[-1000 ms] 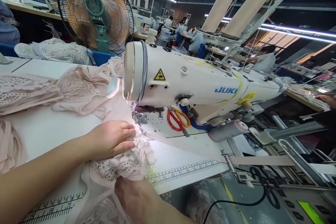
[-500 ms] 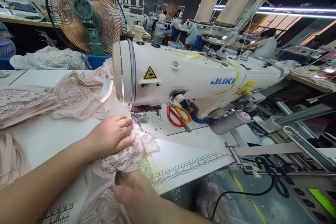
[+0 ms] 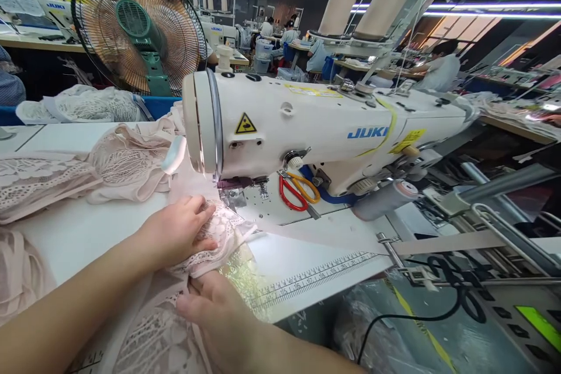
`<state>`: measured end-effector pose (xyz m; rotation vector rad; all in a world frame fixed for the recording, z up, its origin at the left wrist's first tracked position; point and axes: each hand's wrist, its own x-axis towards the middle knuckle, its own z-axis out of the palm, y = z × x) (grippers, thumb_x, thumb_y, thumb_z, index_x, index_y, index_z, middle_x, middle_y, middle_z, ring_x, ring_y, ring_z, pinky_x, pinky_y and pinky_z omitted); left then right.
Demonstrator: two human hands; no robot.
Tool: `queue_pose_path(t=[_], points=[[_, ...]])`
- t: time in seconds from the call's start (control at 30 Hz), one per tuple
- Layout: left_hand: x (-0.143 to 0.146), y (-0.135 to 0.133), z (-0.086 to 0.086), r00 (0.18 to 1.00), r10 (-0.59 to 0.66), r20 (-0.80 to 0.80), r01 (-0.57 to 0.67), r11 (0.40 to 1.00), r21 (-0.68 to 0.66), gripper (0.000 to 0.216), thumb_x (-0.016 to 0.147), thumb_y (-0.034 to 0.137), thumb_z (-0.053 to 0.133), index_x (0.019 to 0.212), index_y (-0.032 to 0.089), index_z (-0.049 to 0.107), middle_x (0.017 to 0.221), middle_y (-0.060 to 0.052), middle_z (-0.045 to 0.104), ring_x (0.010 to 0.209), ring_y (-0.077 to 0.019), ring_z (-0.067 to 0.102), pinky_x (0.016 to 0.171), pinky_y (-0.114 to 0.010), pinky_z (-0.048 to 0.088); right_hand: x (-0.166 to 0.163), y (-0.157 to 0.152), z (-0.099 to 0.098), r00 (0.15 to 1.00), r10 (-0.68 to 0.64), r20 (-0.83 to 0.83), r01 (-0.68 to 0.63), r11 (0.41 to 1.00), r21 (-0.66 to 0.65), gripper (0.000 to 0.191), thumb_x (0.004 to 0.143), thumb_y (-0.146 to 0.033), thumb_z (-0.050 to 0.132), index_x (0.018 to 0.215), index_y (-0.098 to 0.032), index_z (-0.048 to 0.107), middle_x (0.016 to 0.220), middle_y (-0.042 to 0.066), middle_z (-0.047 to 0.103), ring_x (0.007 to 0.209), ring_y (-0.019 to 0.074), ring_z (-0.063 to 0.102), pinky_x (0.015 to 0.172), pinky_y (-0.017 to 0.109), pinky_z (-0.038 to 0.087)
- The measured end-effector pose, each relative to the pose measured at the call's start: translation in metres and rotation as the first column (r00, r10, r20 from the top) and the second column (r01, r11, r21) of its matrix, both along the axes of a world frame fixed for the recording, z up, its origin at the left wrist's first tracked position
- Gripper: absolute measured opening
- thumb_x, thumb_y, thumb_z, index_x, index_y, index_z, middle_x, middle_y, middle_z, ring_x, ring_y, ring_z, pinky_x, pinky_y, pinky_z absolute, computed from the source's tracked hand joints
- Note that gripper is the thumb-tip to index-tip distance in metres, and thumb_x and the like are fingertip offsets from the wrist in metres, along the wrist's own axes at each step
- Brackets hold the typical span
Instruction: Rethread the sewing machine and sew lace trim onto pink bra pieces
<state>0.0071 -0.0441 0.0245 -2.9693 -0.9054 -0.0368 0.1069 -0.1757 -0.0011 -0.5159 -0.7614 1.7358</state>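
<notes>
A pale pink lace bra [image 3: 151, 327] lies across the front of the white table, its upper part leading to the needle area of the JUKI sewing machine [image 3: 280, 123]. My left hand [image 3: 179, 231] lies over the lace just left of the needle, fingers forward and pressing it down, thumb apart. Nearer me, my right hand [image 3: 219, 310] pinches the lower edge of the lace between thumb and fingers. Its fingertips are partly hidden by the fabric. A long pale elastic band [image 3: 447, 241] runs in from the right through a metal guide [image 3: 392, 251].
Scissors [image 3: 298, 193] with red and yellow handles and a grey thread cone [image 3: 385, 200] lie beside the machine. More pink lace pieces [image 3: 44, 178] spread over the left side. Behind them stand a large fan [image 3: 138, 23] and a blue bin [image 3: 160, 106]. Other people work farther back.
My left hand has slid slightly left and back from the needle, and the lace under it has flattened. My right hand has shifted a little left and up along the edge.
</notes>
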Motion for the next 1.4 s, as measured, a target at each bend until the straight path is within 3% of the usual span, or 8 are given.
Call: queue_pose_path(t=[0.1, 0.2, 0.33, 0.47, 0.63, 0.83, 1.13, 1.4], points=[[-0.011, 0.007, -0.002, 0.999, -0.038, 0.003, 0.038, 0.999, -0.033, 0.041, 0.082, 0.027, 0.059, 0.123, 0.022, 0.057, 0.115, -0.013, 0.056, 0.095, -0.0266, 0.058, 0.072, -0.033, 0.05, 0.022, -0.006, 0.008, 0.912, 0.034, 0.409, -0.08, 0.992, 0.094, 0.043, 0.076, -0.036, 0.066, 0.114, -0.018, 0.057, 0.11, 0.007, 0.063, 0.103, 0.0232, 0.059, 0.098, 0.039, 0.042], [-0.016, 0.011, 0.002, 0.993, -0.115, -0.021, 0.114, 0.992, -0.058, 0.053, 0.075, 0.008, 0.057, 0.123, 0.03, 0.058, 0.121, -0.011, 0.056, 0.103, -0.028, 0.056, 0.082, -0.039, 0.048, 0.056, -0.011, 0.023, 0.574, -0.101, 0.813, -0.204, 0.943, 0.262, 0.032, 0.08, -0.032, 0.063, 0.11, -0.019, 0.06, 0.1, 0.007, 0.065, 0.092, 0.022, 0.061, 0.084, 0.035, 0.049], [-0.01, 0.002, 0.008, 0.964, -0.265, 0.032, 0.267, 0.961, -0.071, 0.046, 0.072, 0.005, 0.057, 0.109, 0.029, 0.067, 0.125, -0.008, 0.059, 0.115, -0.0321, 0.051, 0.094, -0.051, 0.04, 0.099, 0.003, 0.031, 0.184, -0.529, 0.828, -0.134, 0.821, 0.554, 0.028, 0.088, -0.015, 0.042, 0.107, -0.017, 0.062, 0.098, 0.008, 0.065, 0.09, 0.0193, 0.06, 0.082, 0.033, 0.049], [0.0, -0.018, 0.013, 0.912, -0.353, 0.206, 0.389, 0.906, -0.168, 0.029, 0.072, 0.003, 0.049, 0.081, 0.022, 0.069, 0.113, -0.001, 0.068, 0.108, -0.0217, 0.058, 0.104, -0.041, 0.034, 0.122, 0.023, 0.017, -0.127, -0.649, 0.75, -0.406, 0.724, 0.557, 0.039, 0.078, -0.001, 0.043, 0.106, -0.018, 0.065, 0.112, 0.012, 0.059, 0.102, 0.0231, 0.051, 0.087, 0.037, 0.048], [0.008, -0.039, 0.013, 0.934, -0.296, 0.201, 0.333, 0.925, -0.182, 0.013, 0.075, 0.013, 0.052, 0.067, 0.017, 0.06, 0.09, -0.006, 0.068, 0.075, -0.0185, 0.06, 0.086, -0.037, 0.046, 0.132, 0.017, 0.005, -0.163, -0.616, 0.77, -0.512, 0.72, 0.468, 0.034, 0.079, -0.002, 0.049, 0.103, -0.019, 0.067, 0.101, 0.009, 0.059, 0.095, 0.0216, 0.049, 0.082, 0.034, 0.047], [0.01, -0.042, 0.0, 0.945, -0.32, 0.066, 0.319, 0.947, 0.017, 0.039, 0.075, 0.038, 0.072, 0.109, 0.022, 0.064, 0.091, -0.006, 0.06, 0.086, -0.024, 0.056, 0.083, -0.04, 0.042, 0.129, 0.002, 0.003, -0.14, -0.607, 0.783, -0.499, 0.726, 0.474, 0.036, 0.087, -0.007, 0.042, 0.112, -0.018, 0.065, 0.087, 0.008, 0.055, 0.086, 0.0207, 0.047, 0.079, 0.035, 0.048], [0.006, -0.034, -0.005, 0.936, -0.335, 0.112, 0.323, 0.94, 0.112, 0.024, 0.087, 0.013, 0.051, 0.104, 0.02, 0.066, 0.106, -0.009, 0.063, 0.101, -0.0245, 0.055, 0.103, -0.047, 0.033, 0.113, 0.019, 0.006, -0.274, -0.572, 0.774, -0.545, 0.755, 0.365, 0.036, 0.092, -0.019, 0.041, 0.121, -0.012, 0.061, 0.076, 0.009, 0.061, 0.079, 0.0235, 0.055, 0.08, 0.039, 0.049], [0.002, -0.017, -0.007, 0.932, -0.344, 0.116, 0.325, 0.933, 0.157, 0.028, 0.084, 0.004, 0.047, 0.098, 0.018, 0.067, 0.108, -0.007, 0.066, 0.105, -0.0266, 0.057, 0.1, -0.051, 0.033, 0.096, 0.034, 0.031, -0.47, -0.376, 0.799, -0.492, 0.863, 0.116, 0.046, 0.093, -0.027, 0.043, 0.137, -0.016, 0.049, 0.09, 0.009, 0.072, 0.085, 0.0257, 0.065, 0.066, 0.034, 0.047]])
